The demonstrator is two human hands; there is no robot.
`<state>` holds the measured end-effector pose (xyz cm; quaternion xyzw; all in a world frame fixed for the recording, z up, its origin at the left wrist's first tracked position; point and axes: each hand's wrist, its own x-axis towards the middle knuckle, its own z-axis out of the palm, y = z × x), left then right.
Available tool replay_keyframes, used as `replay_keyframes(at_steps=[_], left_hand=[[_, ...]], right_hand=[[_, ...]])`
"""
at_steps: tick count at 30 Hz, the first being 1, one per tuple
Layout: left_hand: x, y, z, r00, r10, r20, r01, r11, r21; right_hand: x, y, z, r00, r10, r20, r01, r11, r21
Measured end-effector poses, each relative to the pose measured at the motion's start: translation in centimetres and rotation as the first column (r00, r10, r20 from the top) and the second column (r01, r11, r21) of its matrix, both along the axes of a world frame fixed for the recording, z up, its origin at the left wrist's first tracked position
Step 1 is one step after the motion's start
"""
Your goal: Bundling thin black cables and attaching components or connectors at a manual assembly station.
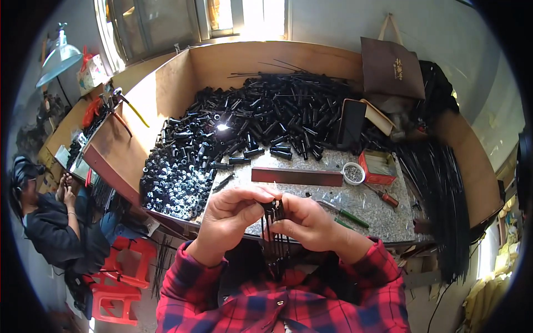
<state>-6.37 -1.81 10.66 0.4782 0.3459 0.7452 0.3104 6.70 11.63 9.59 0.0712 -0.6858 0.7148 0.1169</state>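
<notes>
In front of my chest, both hands hold a bunch of thin black rods [276, 244] that look like umbrella ribs, gathered at a dark head near the fingertips and hanging downward. My left hand [230, 219] pinches the top from the left, thumb and fingers pressed together. From the right side, my right hand [311, 225] closes on the same bunch, its thumb across the front. Fingers hide part of the head. Just beyond the hands, a long dark red bar [297, 176] lies on the speckled worktop [239, 191]. A green-handled tool [353, 218] rests beside my right hand.
Behind the worktop is a heap of black tubular parts [266, 111] within wooden walls [277, 55]. A white cup of small metal bits [353, 173], a red box [379, 167], a red-handled screwdriver [388, 198] and a phone [352, 123] lie rightward. Another person [53, 222] sits far left by red stools [119, 294].
</notes>
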Motion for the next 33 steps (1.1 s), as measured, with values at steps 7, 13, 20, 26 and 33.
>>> replay_keyframes(at_steps=[7,13,20,26,33], left_hand=[[-0.3,0.1,-0.6,1.0,-0.011,-0.023,0.012,0.999,0.04],[-0.7,0.1,-1.2,0.996,-0.083,-0.019,0.084,0.992,0.092],[0.3,0.4,-0.4,0.999,-0.042,0.003,0.042,0.997,0.058],[-0.9,-0.2,0.0,0.986,-0.148,-0.077,0.147,0.989,-0.013],[-1.4,0.0,0.3,0.966,-0.252,-0.048,0.252,0.968,-0.014]], right_hand=[[-0.1,-0.3,-0.2,0.996,-0.074,-0.057,0.08,0.99,0.114],[-0.2,1.1,0.1,0.993,0.115,0.012,-0.115,0.974,0.194],[-0.2,0.9,0.5,0.988,0.155,0.022,-0.153,0.987,-0.058],[-0.1,0.7,0.9,0.986,0.165,0.024,-0.165,0.986,0.0],[-0.4,1.4,-0.2,0.957,0.282,0.064,-0.286,0.957,0.046]])
